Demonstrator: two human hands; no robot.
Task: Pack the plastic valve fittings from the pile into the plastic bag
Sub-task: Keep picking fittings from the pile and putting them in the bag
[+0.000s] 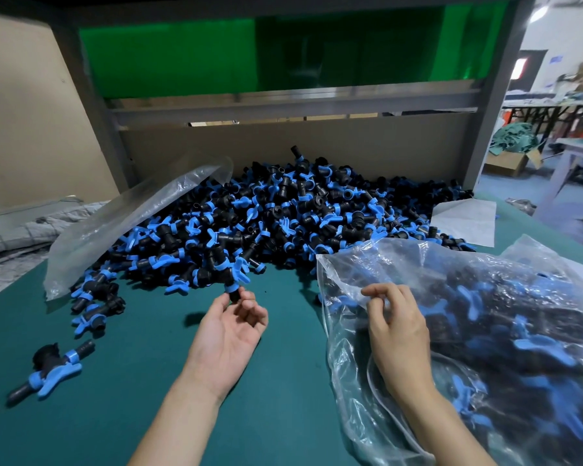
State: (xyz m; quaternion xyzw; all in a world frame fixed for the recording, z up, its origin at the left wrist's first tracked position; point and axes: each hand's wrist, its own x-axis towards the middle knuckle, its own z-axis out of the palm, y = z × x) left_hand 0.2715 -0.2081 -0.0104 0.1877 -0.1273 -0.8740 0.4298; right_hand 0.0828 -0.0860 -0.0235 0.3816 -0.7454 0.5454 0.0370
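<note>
Much of the green tabletop (142, 415) is lying under the pile (300, 213) of black and blue valve fittings, which is spreading across the far middle within easy reach of both hands. On the near right the plastic bag (519, 348) is lying on its side, already bulging with fittings. Its mouth seems to be facing left toward the pile, so each piece is travelling only a short way. A loose clear sheet (122, 223) is draping over the pile's left edge.

The right hand (398, 331) is pinching the bag's rim, its grip closed on the film, probably to keep the mouth lifted open. The left hand (228, 331), palm up, is pinching one fitting (232, 289) at the pile's near edge. Its thumb and fingertips are closing on the black stub, apparently drawing the fitting out for the bag.
</note>
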